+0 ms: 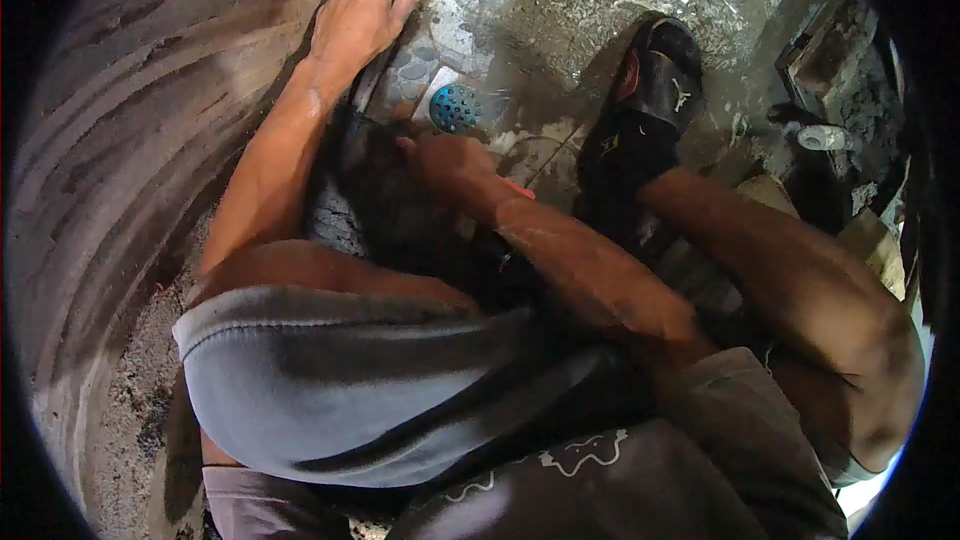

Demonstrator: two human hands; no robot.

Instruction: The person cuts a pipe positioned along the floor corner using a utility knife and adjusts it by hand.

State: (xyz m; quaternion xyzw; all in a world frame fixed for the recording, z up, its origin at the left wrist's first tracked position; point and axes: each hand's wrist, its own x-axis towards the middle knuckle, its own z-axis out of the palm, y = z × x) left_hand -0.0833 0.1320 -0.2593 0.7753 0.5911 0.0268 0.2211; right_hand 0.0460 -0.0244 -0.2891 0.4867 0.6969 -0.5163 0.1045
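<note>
While your left hand [355, 22] points to eleven o'clock, its grip and your right hand's [452, 168] are unclear. Wet floor [560, 45] risks slipping.

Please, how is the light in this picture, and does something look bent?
Head view: deep shadow hides details below the right hand; glints on wet floor; white glare at lower right. Head view: black rounded border; the brown surface curves, perhaps from the lens.

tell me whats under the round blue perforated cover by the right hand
A white, straight-edged piece shows past the left side of the round blue perforated cover, near the right hand. Whatever lies directly beneath is covered, and the dark holes reveal nothing.
</note>
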